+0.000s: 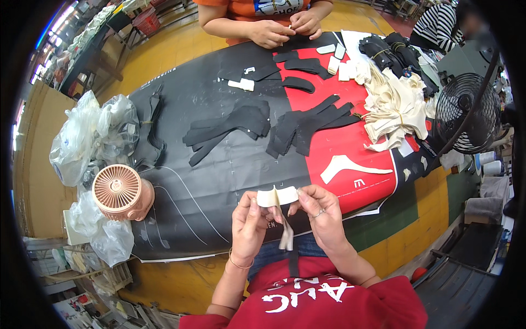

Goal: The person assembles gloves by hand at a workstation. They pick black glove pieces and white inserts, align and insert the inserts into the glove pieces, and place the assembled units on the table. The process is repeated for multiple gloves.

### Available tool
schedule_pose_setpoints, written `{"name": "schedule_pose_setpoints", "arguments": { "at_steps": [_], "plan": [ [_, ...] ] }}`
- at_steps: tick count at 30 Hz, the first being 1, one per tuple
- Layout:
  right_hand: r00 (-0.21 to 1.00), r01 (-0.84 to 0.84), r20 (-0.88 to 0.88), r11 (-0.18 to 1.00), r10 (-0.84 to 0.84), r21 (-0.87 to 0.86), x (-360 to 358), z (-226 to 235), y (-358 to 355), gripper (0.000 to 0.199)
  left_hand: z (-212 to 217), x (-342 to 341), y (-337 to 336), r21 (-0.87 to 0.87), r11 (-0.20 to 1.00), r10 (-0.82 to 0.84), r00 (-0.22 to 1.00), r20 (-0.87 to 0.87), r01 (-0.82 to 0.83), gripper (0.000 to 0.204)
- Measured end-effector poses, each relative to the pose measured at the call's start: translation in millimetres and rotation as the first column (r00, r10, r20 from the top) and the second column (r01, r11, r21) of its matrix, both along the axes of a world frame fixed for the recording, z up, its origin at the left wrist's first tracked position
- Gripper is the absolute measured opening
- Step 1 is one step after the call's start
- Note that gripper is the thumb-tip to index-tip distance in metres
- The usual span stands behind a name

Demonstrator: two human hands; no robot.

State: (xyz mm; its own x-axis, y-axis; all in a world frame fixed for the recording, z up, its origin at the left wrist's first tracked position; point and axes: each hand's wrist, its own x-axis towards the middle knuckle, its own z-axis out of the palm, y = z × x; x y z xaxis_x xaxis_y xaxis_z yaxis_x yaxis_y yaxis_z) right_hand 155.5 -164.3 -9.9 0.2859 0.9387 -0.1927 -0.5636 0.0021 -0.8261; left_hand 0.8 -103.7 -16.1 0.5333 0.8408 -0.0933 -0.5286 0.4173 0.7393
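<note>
Hands meet over a dark mat (pixel 219 181): left hand (pixel 247 222) and right hand (pixel 323 211) both pinch a cream fabric piece (pixel 277 197) between closed fingertips. Beyond the fingers, black cut pieces (pixel 296 129) and a cream stack (pixel 397 107) lie apparently unhandled.

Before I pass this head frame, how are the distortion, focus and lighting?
Head view: strong fisheye bending, with a black rim at the corners; the table mat edge curves. Lighting is even and bright, no harsh glare. The cream piece held between left hand and right hand is sharp; the black fan near the rim is softer.
</note>
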Motion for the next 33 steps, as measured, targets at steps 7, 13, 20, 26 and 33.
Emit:
{"name": "schedule_pose_setpoints", "arguments": {
  "at_steps": [7,13,20,26,33],
  "plan": [
    [0.975,0.109,-0.192,0.994,-0.109,-0.011,13.4,-9.2,0.7,0.023,-9.1,-9.3,7.2,-0.133,0.987,0.101,0.992,0.074,-0.091,0.033],
    [0.838,0.209,-0.491,0.971,-0.237,-0.113,71.2,-8.8,-19.7,0.031,-2.6,-35.9,17.6,-0.344,0.924,0.265,0.926,0.268,-0.165,0.044],
    [0.803,0.575,-0.247,0.814,-0.542,0.085,149.1,12.4,-83.1,0.035,21.3,-18.8,30.6,-0.169,0.981,-0.004,0.870,0.492,0.100,0.045],
    [0.723,0.688,-0.251,0.703,-0.643,0.181,166.2,12.2,-105.7,0.030,63.8,47.5,40.5,0.191,0.854,-0.505,0.859,0.084,0.484,0.046],
    [0.733,0.680,-0.301,0.665,-0.610,0.309,165.4,19.4,-119.2,0.040,57.0,135.3,54.5,0.550,0.250,-0.610,0.570,-0.550,0.797,0.022]
  ]
}}
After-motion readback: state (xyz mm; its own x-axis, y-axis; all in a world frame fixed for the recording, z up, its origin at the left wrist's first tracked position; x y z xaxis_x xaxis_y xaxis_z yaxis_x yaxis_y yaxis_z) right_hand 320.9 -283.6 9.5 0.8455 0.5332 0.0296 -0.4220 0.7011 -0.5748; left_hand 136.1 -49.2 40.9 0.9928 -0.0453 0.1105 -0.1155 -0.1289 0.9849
